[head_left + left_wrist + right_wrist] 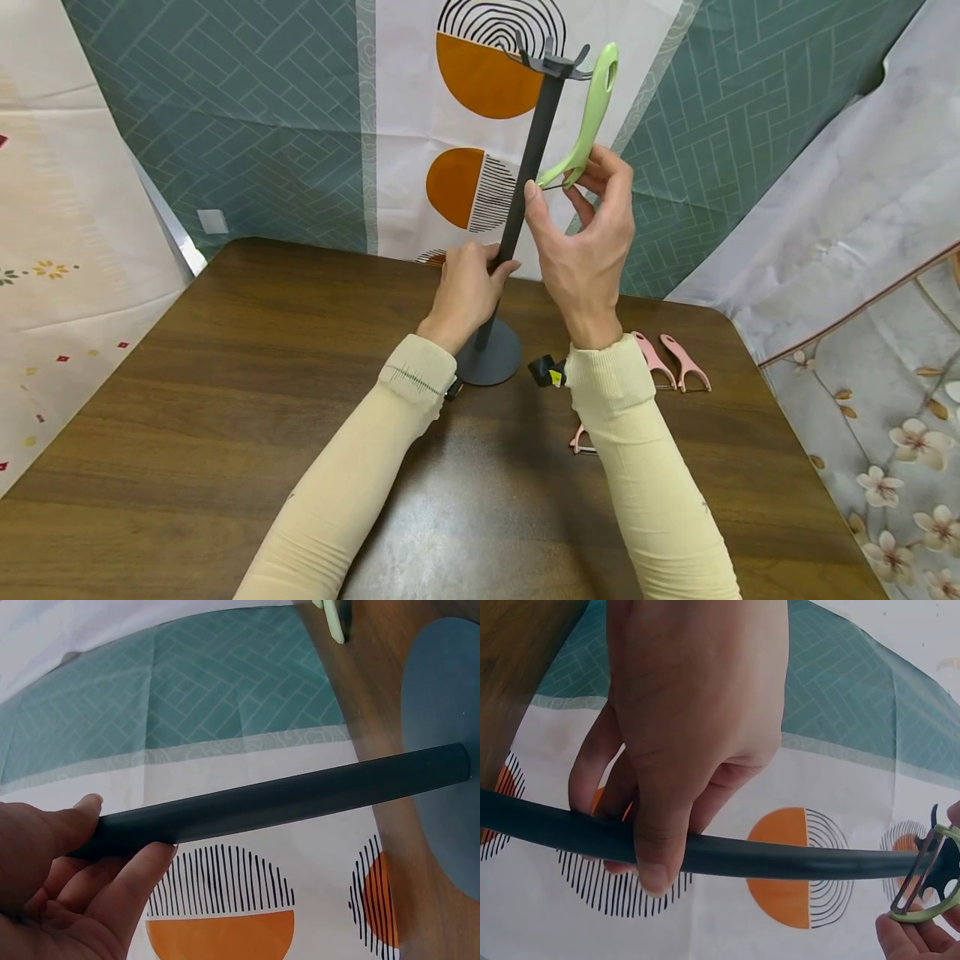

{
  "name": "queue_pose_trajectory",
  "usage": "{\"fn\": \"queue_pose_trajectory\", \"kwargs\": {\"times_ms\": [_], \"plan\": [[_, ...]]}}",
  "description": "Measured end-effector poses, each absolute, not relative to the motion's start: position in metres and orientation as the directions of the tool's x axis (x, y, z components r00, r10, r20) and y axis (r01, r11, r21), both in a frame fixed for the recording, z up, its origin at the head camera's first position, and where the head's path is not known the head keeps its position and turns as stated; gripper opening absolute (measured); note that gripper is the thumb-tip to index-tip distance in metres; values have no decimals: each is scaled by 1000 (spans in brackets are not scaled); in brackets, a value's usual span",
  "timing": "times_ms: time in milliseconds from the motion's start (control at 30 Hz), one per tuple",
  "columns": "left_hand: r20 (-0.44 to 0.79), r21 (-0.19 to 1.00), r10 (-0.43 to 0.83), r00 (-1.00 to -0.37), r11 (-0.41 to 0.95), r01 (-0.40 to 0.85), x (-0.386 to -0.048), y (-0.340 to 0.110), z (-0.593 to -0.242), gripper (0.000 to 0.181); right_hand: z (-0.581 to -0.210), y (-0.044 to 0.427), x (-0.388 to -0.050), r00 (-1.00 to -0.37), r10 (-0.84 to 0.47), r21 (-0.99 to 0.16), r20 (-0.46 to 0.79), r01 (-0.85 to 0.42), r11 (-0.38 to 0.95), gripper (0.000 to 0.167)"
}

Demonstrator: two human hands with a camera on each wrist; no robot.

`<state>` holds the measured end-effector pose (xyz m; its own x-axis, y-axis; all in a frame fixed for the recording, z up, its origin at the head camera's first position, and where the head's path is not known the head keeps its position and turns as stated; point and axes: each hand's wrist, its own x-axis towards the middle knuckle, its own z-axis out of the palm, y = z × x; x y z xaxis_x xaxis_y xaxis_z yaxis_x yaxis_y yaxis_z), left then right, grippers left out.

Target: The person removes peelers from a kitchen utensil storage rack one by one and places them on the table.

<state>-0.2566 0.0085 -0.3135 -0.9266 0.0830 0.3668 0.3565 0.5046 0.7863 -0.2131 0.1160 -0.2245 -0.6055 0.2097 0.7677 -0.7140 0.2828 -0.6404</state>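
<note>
A dark grey stand [533, 142] rises from a round base [491, 360] and has several curved hooks at its top. My left hand [467, 287] grips the lower pole; the left wrist view shows its thumb and fingers around the pole [277, 801]. My right hand [588, 237] pinches a light green Y-shaped peeler [595, 104] by its blade end, handle upward. The handle's tip is beside a hook; I cannot tell whether its hole is over it. In the right wrist view, the peeler's blade frame [922, 870] appears at the right edge.
Two pink peelers [687, 363] lie at the table's right, and part of another pink one [581, 442] shows beside my right sleeve. A pale green handle [333, 620] lies on the table in the left wrist view. Patterned cloth [247, 125] hangs behind the wooden table [300, 333].
</note>
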Motion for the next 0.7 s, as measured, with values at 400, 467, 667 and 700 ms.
{"fn": "queue_pose_trajectory", "kwargs": {"times_ms": [400,467,667,700], "plan": [[374,783,75,-925,509,358,-256,10,-315,20,-239,127,-208,-615,177,-633,768,-690,350,53],[375,782,75,-924,510,359,-256,10,-315,20,-242,129,-208,-616,173,-632,768,-688,357,53],[371,788,76,-926,502,357,-255,9,-314,19,-248,133,-208,-619,178,-636,765,-679,367,53],[370,789,77,-926,500,357,-255,9,-314,19,-249,134,-208,-618,178,-634,766,-679,369,53]]}}
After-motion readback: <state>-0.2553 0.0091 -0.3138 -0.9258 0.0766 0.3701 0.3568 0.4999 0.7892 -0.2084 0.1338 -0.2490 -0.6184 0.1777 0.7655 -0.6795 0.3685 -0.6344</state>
